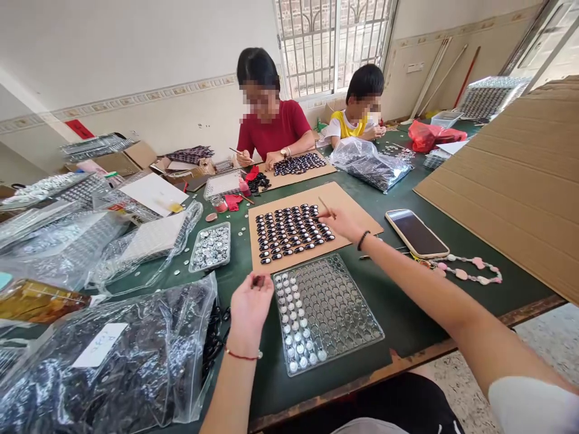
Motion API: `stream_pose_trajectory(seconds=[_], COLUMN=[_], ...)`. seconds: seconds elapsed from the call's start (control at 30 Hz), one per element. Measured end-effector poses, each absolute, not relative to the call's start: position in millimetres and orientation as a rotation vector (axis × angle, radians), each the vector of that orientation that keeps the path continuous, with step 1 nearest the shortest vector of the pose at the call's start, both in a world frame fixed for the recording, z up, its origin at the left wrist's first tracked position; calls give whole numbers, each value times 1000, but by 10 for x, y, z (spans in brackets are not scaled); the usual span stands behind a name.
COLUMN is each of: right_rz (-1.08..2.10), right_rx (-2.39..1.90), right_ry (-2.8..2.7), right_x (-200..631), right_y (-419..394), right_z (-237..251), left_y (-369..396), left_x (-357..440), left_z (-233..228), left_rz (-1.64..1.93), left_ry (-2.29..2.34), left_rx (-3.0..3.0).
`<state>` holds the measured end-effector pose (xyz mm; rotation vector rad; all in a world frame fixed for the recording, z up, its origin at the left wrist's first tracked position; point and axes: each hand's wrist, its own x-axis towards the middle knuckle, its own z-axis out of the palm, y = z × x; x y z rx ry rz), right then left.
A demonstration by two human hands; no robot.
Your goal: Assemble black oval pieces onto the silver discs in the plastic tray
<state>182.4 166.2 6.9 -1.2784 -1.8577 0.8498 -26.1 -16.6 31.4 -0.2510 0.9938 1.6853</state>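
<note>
My right hand [340, 224] pinches a thin wooden stick [326, 207] over the right side of a cardboard sheet [362, 205]. Rows of small black oval pieces with white faces [289, 232] cover much of that sheet. Palm up, my left hand [254, 301] has its fingers curled together near the sheet's front edge; what they may hold is too small to make out. Beside it lies a clear plastic tray [344, 307] with round pockets, the left ones filled with round white pieces [298, 337]. A small box of silvery round pieces [211, 247] stands farther left.
A large plastic bag of black parts [149, 337] fills the front left. At right lie a phone [418, 232], a beaded strap [470, 268] and a big cardboard panel [515, 163]. Two people sit across; one in red [271, 129] works at another cardboard sheet [312, 173].
</note>
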Motion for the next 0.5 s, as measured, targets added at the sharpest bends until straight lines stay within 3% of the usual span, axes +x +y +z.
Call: stream_pose_trajectory(seconds=[0.23, 0.5], right_rz=[700, 708], right_rx=[-1480, -1613], right_ry=[-1885, -1936], right_x=[1559, 1448], right_y=[2765, 2952], right_z=[-23, -202], left_y=[-209, -215], left_x=[-162, -217], left_z=[271, 318], left_rz=[1744, 1780], left_ry=[883, 882], left_rx=[-25, 19])
